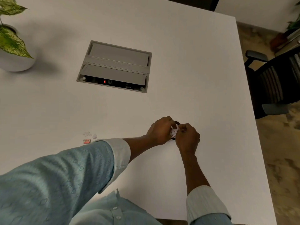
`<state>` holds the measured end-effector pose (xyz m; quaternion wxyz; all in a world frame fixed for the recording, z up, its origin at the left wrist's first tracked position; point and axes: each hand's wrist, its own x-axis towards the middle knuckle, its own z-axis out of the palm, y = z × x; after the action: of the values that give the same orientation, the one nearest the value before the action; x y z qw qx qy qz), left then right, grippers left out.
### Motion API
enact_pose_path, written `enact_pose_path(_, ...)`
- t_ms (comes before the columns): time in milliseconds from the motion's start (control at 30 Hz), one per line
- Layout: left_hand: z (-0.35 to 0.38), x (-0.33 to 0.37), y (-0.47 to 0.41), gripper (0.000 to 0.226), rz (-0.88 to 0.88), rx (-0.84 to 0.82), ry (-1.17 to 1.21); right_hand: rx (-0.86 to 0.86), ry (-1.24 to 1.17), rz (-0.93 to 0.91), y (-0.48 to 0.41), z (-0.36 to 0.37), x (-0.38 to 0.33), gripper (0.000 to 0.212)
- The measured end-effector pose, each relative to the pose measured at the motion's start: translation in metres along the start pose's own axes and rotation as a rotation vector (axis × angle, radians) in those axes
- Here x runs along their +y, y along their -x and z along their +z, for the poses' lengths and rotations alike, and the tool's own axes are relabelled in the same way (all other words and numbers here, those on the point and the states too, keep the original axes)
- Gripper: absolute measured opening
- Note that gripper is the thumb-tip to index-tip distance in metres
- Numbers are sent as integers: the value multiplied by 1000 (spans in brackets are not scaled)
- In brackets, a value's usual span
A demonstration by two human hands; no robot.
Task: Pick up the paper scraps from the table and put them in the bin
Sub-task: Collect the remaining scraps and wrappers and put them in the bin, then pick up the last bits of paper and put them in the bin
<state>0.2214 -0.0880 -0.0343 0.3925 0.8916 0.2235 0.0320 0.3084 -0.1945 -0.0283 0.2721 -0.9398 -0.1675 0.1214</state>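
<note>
White table (194, 78): left hand (159, 131) grips bin (177, 122), right hand (188, 138) pinches paper scraps (174, 132) over it.

No lettering can be read; the print on the small red box (86, 141) is too blurred.

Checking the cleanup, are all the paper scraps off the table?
No: a few paper scraps lie on the table beside a small red box.

You're in an office: white table (178, 62) with flush power box (114, 66), mesh chair (274, 85), potted plant (11, 43).
</note>
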Motion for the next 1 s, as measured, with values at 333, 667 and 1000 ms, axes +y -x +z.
enact_pose_path(333, 10, -76, 79, 58, -95, -247, -402, -83, 236, -348, 24, 6, 10, 37)
enact_pose_path(667, 22, -114, 130, 107, -95, -462, -631, -273, 577, -408, 33, 29, 28, 56)
enact_pose_path(1000, 14, -136, 156, 98, -99, -402, -528, 112, 300, -650, 56, 40, 8, 24)
